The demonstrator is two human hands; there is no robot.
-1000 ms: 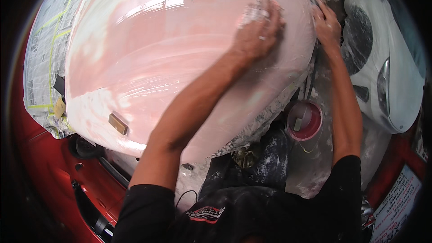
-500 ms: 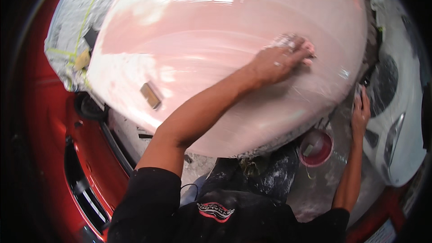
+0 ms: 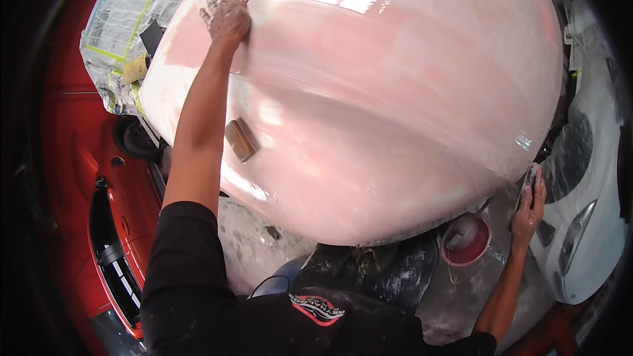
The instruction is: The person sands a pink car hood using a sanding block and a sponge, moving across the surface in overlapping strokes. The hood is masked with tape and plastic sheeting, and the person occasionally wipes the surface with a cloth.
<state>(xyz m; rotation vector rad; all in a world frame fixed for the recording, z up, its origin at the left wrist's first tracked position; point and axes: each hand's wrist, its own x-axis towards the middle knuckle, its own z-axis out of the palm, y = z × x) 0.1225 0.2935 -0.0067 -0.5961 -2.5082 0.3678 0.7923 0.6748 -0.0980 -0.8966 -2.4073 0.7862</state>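
My left hand (image 3: 227,21) lies on the far left part of a large pink-and-white car hood (image 3: 369,118), its fingers spread and smeared with pale paste. A small pinkish lump shows by its thumb side; I cannot make out whether that is a separate thing. My right hand (image 3: 527,211) is at the right, beside the hood's edge and against a white car front part (image 3: 567,224). Its fingers are stretched out and whitened at the tips. A brown sanding block (image 3: 240,141) rests on the hood, just right of my left forearm.
A round pink bucket (image 3: 484,250) with a pale object in it stands on the floor below the hood's near edge. Plastic sheeting with yellow tape (image 3: 142,10) covers the far left, near a yellowish block (image 3: 136,69). A red car (image 3: 128,224) stands at left.
My left hand has swept from the right-hand part of the hood to its far left. My right hand stays at the hood's right edge. The view has shifted slightly.
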